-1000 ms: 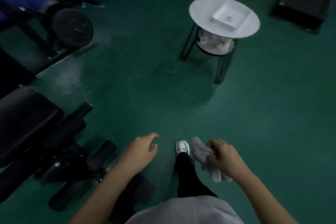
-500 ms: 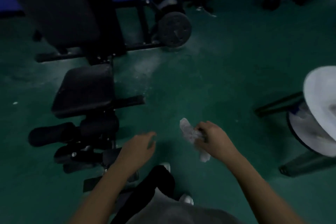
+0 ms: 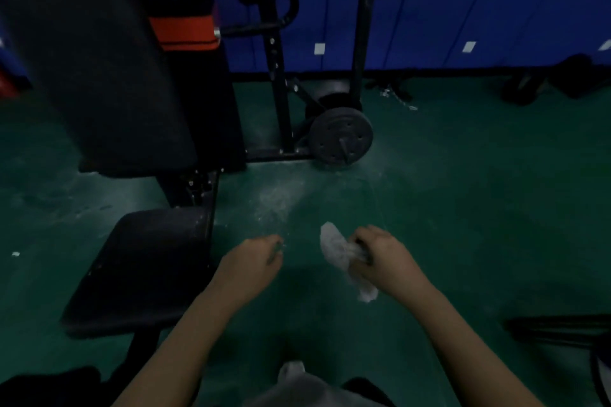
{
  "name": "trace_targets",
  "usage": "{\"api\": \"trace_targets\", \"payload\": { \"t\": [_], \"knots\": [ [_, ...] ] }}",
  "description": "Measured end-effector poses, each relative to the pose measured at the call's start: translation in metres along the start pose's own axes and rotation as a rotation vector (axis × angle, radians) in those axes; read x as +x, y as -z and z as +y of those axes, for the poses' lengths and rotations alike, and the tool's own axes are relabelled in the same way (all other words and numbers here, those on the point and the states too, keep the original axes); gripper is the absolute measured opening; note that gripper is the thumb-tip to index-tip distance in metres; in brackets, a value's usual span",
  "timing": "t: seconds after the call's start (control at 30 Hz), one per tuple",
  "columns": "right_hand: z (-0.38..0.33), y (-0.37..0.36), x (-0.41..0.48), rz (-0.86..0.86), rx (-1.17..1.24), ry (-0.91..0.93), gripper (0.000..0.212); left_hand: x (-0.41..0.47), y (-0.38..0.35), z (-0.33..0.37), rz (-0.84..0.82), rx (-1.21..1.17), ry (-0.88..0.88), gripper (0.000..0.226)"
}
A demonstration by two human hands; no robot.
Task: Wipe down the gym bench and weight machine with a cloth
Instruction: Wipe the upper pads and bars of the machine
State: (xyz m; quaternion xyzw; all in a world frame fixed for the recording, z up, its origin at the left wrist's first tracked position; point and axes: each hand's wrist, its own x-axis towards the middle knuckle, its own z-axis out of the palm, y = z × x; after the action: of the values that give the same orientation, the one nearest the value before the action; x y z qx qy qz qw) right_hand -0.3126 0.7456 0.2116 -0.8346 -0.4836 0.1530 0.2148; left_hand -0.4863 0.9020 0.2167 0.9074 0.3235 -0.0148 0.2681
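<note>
A crumpled white cloth (image 3: 334, 248) is gripped in the curled fingers of the right hand (image 3: 383, 258), over the green floor (image 3: 463, 208) beside the bench seat (image 3: 145, 261). The left hand (image 3: 254, 261) is held loosely curled, empty.

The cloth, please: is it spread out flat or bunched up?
Bunched up: the right hand grips the cloth at its middle, with crumpled ends sticking out on either side of the fist.

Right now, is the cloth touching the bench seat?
Apart. The head view shows the cloth gripped in the right hand, with green floor between it and the bench seat.
</note>
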Motion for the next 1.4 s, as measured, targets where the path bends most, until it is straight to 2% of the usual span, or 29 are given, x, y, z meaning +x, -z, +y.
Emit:
{"api": "trace_targets", "payload": {
  "t": [0.13,0.33,0.47,0.53,0.6,0.73,0.83,0.9,1.03,1.1,1.23,1.33,1.4],
  "knots": [
    [0.007,0.010,0.062,0.029,0.074,0.029,0.016,0.061,0.025,0.007,0.028,-0.032,-0.006,0.030],
    [0.038,0.006,0.149,-0.160,0.068,0.073,0.038,0.134,0.032,0.006,-0.025,-0.022,0.054,0.032],
    [0.048,0.029,0.243,-0.213,0.014,0.215,0.033,0.208,0.049,0.008,0.034,-0.064,0.115,0.034],
    [0.041,0.056,0.295,-0.169,0.037,0.330,0.036,0.247,0.065,0.016,0.104,-0.087,0.124,0.039],
    [0.029,0.087,0.344,-0.093,0.075,0.459,0.028,0.282,0.087,0.029,0.202,-0.131,0.103,0.041],
    [-0.007,0.153,0.417,-0.106,0.230,0.553,0.012,0.325,0.141,0.053,0.433,-0.301,0.043,0.039],
    [-0.039,0.185,0.445,-0.103,0.411,0.670,0.013,0.333,0.186,0.075,0.560,-0.529,-0.057,0.026],
    [-0.058,0.199,0.455,-0.154,0.530,0.749,0.013,0.334,0.211,0.087,0.596,-0.661,-0.119,0.030],
    [-0.090,0.229,0.471,-0.231,0.663,0.846,0.013,0.332,0.251,0.092,0.660,-0.716,-0.203,0.040],
    [-0.106,0.243,0.475,-0.237,0.705,0.874,0.021,0.331,0.271,0.094,0.746,-0.683,-0.215,0.043],
    [-0.139,0.265,0.474,-0.100,0.715,1.018,0.025,0.317,0.313,0.101,0.953,-0.632,-0.262,0.037],
    [-0.168,0.280,0.475,0.125,0.715,1.143,0.024,0.302,0.347,0.102,1.163,-0.514,-0.280,0.039],
    [-0.187,0.290,0.479,0.319,0.716,1.186,0.024,0.291,0.370,0.101,1.361,-0.348,-0.281,0.035]
  ]
}}
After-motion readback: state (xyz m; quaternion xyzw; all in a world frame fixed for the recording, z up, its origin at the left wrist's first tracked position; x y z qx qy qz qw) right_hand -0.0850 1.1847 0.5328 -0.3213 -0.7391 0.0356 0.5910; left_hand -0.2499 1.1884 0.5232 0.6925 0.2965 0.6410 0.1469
